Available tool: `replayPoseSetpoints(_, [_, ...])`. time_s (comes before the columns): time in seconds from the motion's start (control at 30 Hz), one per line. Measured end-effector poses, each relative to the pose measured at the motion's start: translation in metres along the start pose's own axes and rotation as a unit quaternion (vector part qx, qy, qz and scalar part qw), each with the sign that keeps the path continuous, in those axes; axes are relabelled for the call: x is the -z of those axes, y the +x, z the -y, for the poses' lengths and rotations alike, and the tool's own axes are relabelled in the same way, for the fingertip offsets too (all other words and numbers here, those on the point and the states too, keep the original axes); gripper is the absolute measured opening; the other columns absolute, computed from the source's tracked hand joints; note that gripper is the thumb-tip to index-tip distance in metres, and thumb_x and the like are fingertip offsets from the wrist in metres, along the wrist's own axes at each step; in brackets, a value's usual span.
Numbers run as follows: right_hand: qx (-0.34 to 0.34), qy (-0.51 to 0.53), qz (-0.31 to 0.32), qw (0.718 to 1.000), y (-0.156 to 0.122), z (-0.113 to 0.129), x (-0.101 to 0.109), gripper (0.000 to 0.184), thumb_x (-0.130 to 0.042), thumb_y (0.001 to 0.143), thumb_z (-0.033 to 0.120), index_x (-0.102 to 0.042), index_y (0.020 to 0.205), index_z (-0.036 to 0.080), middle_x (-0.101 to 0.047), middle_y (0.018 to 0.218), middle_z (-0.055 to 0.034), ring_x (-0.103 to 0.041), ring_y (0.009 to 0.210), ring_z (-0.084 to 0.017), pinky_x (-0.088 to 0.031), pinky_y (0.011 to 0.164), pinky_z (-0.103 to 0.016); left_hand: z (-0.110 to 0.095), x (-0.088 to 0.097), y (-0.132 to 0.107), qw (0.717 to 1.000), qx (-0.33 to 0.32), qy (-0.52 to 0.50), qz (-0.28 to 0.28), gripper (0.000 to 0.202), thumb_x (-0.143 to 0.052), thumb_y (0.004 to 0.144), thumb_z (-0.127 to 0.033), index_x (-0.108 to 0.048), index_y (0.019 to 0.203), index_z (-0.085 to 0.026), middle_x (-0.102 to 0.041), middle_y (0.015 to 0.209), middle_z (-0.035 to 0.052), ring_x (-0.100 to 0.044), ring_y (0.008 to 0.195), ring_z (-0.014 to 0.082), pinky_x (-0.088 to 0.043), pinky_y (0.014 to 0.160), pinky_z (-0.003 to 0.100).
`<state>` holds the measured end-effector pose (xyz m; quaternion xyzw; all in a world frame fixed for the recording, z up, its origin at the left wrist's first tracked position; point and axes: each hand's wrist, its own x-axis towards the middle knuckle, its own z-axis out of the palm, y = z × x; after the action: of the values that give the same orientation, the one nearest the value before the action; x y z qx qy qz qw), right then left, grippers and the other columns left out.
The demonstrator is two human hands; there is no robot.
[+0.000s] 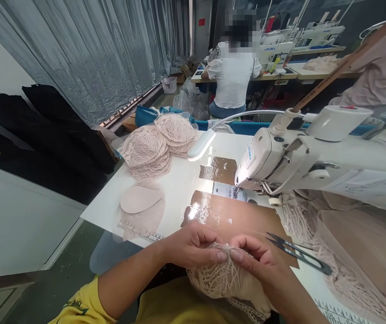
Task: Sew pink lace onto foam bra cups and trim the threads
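The lace piece (213, 281) is at the bottom centre of the frame, in front of your yellow clothing. Beyond it your table (179, 180) spreads across the middle, with the sewing machine (258, 155) at right; your piece is clear of the needle. Loose lace fabric (358, 256) fills the lower right. Left of centre, lace cups (145, 148) stand in two neat stacks, seemingly set in order; whether the piece you hold is fully stitched, you cannot tell from here. Your left hand (201, 249) and right hand (260, 258) meet thumb to thumb, both pinching its upper edge, wrists angled inward. Just beside your right hand, the thread snips (302, 256) lie untouched.
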<state>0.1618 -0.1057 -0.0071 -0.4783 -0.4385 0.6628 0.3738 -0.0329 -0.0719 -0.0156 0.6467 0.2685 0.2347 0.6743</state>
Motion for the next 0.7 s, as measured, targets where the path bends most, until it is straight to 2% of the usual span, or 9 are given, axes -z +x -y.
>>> replayPoseSetpoints(0.1, [-0.046, 0.071, 0.014, 0.996, 0.003, 0.001, -0.002, 0.034, -0.075, 0.066, 0.048, -0.058, 0.065, 0.018, -0.050, 0.060, 0.0038, -0.042, 0.057, -0.010, -0.032, 0.053, -0.021, 0.006, -0.010, 0.008, 0.997, -0.010, -0.065, -0.038, 0.029, -0.064, 0.082, -0.037, -0.057, 0.072, -0.010, -0.045, 0.063, -0.0015, -0.037, 0.057, 0.0070, -0.029, 0.052, 0.020])
replayPoseSetpoints(0.2, [-0.078, 0.116, 0.021, 0.990, 0.007, 0.001, 0.001, 0.037, -0.074, 0.065, 0.051, -0.057, 0.069, 0.018, -0.055, 0.062, 0.0024, -0.047, 0.056, -0.011, -0.035, 0.053, -0.022, 0.010, -0.016, 0.014, 0.973, 0.036, -0.206, -0.096, 0.036, -0.071, 0.073, -0.042, -0.051, 0.067, -0.012, -0.043, 0.057, -0.0038, -0.036, 0.050, 0.0054, -0.030, 0.050, 0.019])
replayPoseSetpoints(0.3, [-0.041, 0.061, -0.025, 0.997, 0.011, 0.002, 0.015, 0.036, -0.073, 0.065, 0.051, -0.062, 0.076, 0.019, -0.059, 0.067, 0.0000, -0.052, 0.061, -0.014, -0.041, 0.058, -0.026, 0.003, 0.001, 0.010, 0.941, 0.081, -0.259, -0.204, 0.038, -0.075, 0.064, -0.043, -0.052, 0.068, -0.013, -0.048, 0.057, -0.0035, -0.042, 0.050, 0.0073, -0.036, 0.051, 0.021])
replayPoseSetpoints(0.4, [-0.003, 0.010, -0.104, 0.995, 0.008, 0.004, 0.037, 0.034, -0.073, 0.066, 0.049, -0.067, 0.081, 0.020, -0.063, 0.076, -0.0022, -0.057, 0.069, -0.016, -0.047, 0.068, -0.030, -0.020, 0.038, -0.002, 0.921, 0.053, -0.162, -0.351, 0.030, -0.071, 0.068, -0.038, -0.053, 0.070, -0.014, -0.052, 0.062, -0.0027, -0.049, 0.057, 0.0101, -0.041, 0.059, 0.023])
replayPoseSetpoints(0.43, [0.005, -0.004, -0.126, 0.992, 0.006, 0.004, 0.044, 0.034, -0.073, 0.065, 0.050, -0.068, 0.081, 0.020, -0.064, 0.078, -0.0027, -0.058, 0.070, -0.017, -0.048, 0.069, -0.031, -0.029, 0.049, -0.005, 0.911, 0.031, -0.096, -0.401, 0.029, -0.067, 0.073, -0.039, -0.052, 0.070, -0.015, -0.050, 0.061, -0.0036, -0.048, 0.056, 0.0098, -0.041, 0.059, 0.023])
replayPoseSetpoints(0.5, [0.016, -0.046, -0.157, 0.986, 0.003, 0.005, 0.056, 0.035, -0.073, 0.065, 0.052, -0.070, 0.083, 0.022, -0.065, 0.080, -0.0037, -0.059, 0.069, -0.017, -0.050, 0.065, -0.031, -0.042, 0.065, -0.003, 0.878, -0.001, 0.103, -0.468, 0.028, -0.060, 0.080, -0.037, -0.049, 0.066, -0.016, -0.045, 0.058, -0.0046, -0.044, 0.055, 0.0094, -0.037, 0.056, 0.022])
replayPoseSetpoints(0.57, [0.035, -0.097, -0.170, 0.980, 0.005, 0.007, 0.063, 0.036, -0.072, 0.064, 0.053, -0.071, 0.082, 0.022, -0.067, 0.082, -0.0052, -0.059, 0.069, -0.018, -0.051, 0.062, -0.030, -0.044, 0.065, 0.011, 0.828, -0.021, 0.327, -0.456, 0.027, -0.052, 0.086, -0.032, -0.049, 0.064, -0.016, -0.046, 0.059, -0.0028, -0.044, 0.058, 0.0108, -0.035, 0.056, 0.022])
replayPoseSetpoints(0.63, [0.069, -0.147, -0.163, 0.973, 0.011, 0.010, 0.067, 0.034, -0.071, 0.066, 0.053, -0.072, 0.079, 0.022, -0.069, 0.087, -0.0065, -0.062, 0.077, -0.020, -0.051, 0.067, -0.030, -0.035, 0.053, 0.037, 0.772, -0.031, 0.521, -0.362, 0.025, -0.046, 0.088, -0.024, -0.052, 0.064, -0.016, -0.051, 0.063, 0.0013, -0.047, 0.063, 0.0138, -0.037, 0.060, 0.026])
replayPoseSetpoints(0.7, [0.103, -0.211, -0.137, 0.962, 0.022, 0.014, 0.069, 0.030, -0.068, 0.070, 0.051, -0.073, 0.080, 0.023, -0.071, 0.094, -0.0069, -0.063, 0.087, -0.023, -0.051, 0.075, -0.032, -0.017, 0.032, 0.066, 0.715, 0.009, 0.662, -0.223, 0.018, -0.045, 0.085, -0.014, -0.057, 0.073, -0.014, -0.056, 0.068, 0.0064, -0.051, 0.067, 0.0182, -0.038, 0.060, 0.029])
